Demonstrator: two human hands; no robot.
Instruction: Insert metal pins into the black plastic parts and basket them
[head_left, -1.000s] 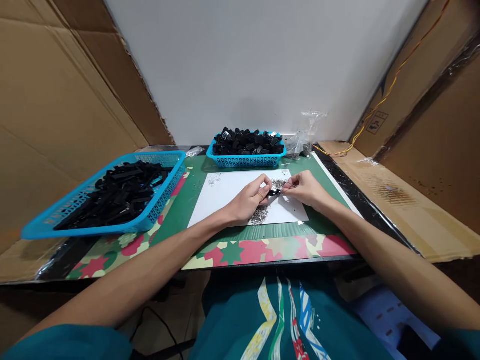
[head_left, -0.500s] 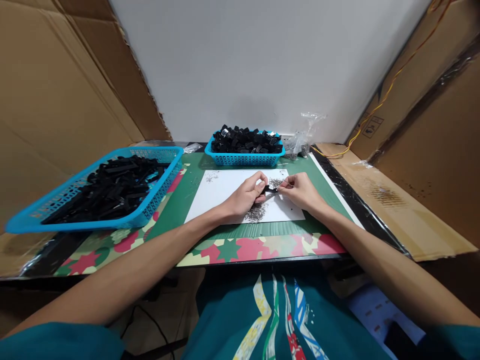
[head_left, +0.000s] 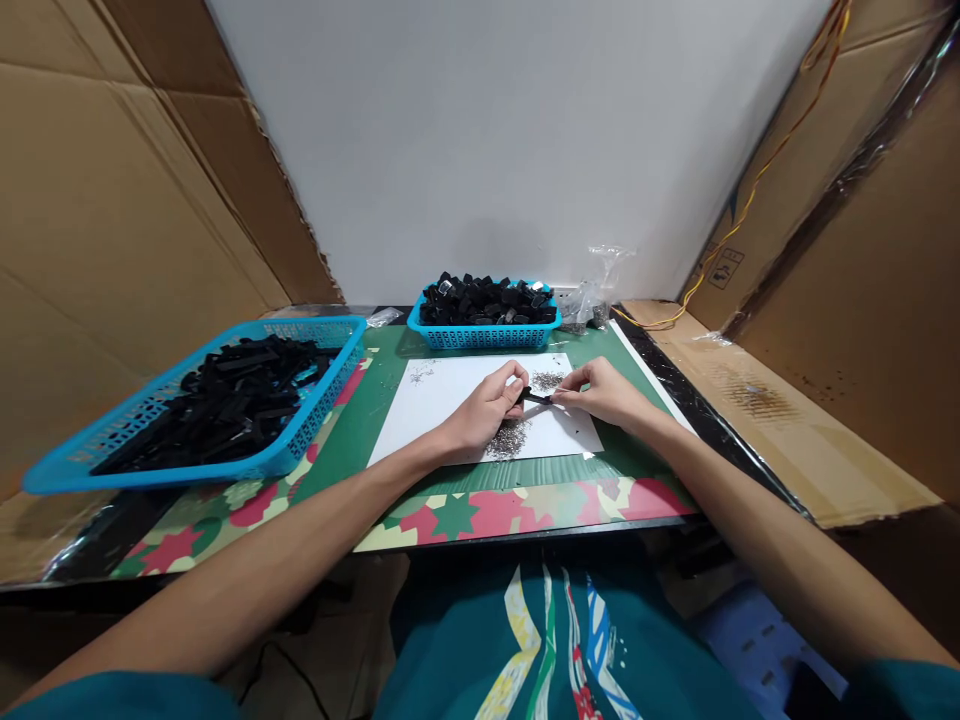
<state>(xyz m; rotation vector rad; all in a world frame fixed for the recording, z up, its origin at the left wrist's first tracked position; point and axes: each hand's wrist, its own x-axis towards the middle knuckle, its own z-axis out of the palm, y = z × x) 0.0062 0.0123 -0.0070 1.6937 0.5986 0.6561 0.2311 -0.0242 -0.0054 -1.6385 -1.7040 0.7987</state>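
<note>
Over a white sheet (head_left: 420, 410), my left hand (head_left: 486, 408) is closed on a small black plastic part (head_left: 537, 398) that sticks out to the right. My right hand (head_left: 600, 390) has its thumb and fingers pinched at the part's free end; whether a tiny piece is between those fingertips is too small to tell. Below my left hand lies a pile of tiny metal pieces (head_left: 508, 440). A second pile of tiny metal pieces (head_left: 547, 381) sits just behind the black part, between the hands.
A large blue basket (head_left: 289, 455) of long black parts stands at the left. A smaller blue basket (head_left: 484, 338) heaped with short black pieces is at the back. Beside it are clear plastic bags (head_left: 589, 305). Cardboard walls (head_left: 862, 290) flank the table, and a yellow cable (head_left: 757, 185) hangs at the right.
The camera view has tilted slightly, so the scene sits lower. My right hand stays at the black part's end, its fingers drawn closer together; my left hand keeps its hold.
</note>
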